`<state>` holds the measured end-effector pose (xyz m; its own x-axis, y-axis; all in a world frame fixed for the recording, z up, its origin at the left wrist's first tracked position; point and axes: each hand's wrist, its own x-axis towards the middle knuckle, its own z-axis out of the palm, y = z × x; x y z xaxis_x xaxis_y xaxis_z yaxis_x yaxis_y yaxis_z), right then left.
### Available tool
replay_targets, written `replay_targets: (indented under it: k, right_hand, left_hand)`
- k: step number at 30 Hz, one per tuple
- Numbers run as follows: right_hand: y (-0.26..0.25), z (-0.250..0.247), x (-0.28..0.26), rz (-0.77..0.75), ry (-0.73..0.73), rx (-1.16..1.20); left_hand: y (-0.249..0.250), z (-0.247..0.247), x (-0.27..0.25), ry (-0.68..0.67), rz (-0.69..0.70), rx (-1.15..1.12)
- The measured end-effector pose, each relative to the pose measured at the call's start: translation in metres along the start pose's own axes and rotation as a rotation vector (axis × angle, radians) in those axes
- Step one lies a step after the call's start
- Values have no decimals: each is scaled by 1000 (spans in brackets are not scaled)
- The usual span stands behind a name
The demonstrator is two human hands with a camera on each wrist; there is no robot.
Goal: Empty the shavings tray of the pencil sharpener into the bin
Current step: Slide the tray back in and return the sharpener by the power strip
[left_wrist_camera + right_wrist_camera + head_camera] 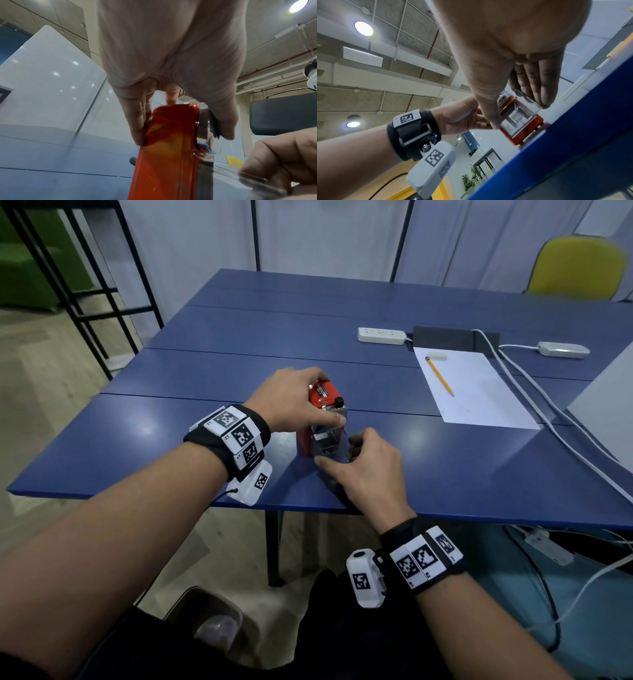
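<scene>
A red pencil sharpener point(323, 395) point(168, 148) point(522, 129) stands on the blue table point(171, 419) near its front edge. My left hand point(291, 402) point(171, 67) grips its red body from above, thumb on one side and fingers on the other. A clear plastic shavings tray point(329, 443) point(517, 117) sticks out of the sharpener's near face. My right hand point(363, 470) point(513, 81) pinches that tray between thumb and fingers. A dark bin point(209, 621) sits on the floor under the table's front edge, by my left forearm.
A white sheet of paper point(479, 395) with a yellow pencil point(440, 376) and an eraser point(436, 357) lies to the right. Behind it are a white power strip point(382, 335), cables point(534, 402) and a yellow chair point(579, 268). A black metal rack point(78, 278) stands far left.
</scene>
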<state>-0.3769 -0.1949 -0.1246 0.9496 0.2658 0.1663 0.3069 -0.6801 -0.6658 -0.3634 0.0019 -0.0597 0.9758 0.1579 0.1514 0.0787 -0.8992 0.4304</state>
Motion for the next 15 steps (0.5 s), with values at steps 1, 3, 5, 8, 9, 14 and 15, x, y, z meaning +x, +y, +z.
replay_targets:
  k: [1, 3, 5, 8, 9, 14, 15]
  right_hand:
    - [0, 1, 1, 3, -1, -3]
    - [-1, 1, 1, 0, -1, -6]
    - [-1, 2, 1, 0, -4, -12]
    - [-1, 4, 2, -2, 3, -13]
    - [-1, 4, 2, -3, 4, -11]
    - [-3, 4, 3, -15, 3, -24]
    - [-3, 4, 3, -15, 1, -24]
  left_hand:
    - [0, 0, 0, -1, -3, -1]
    - [0, 0, 0, -2, -5, -1]
    - [1, -1, 0, -4, -6, 0]
    - [2, -1, 0, -10, -7, -3]
    - [3, -1, 0, -12, -9, -6]
    - [3, -2, 0, -10, -7, -11]
    - [3, -2, 0, -10, -4, -12]
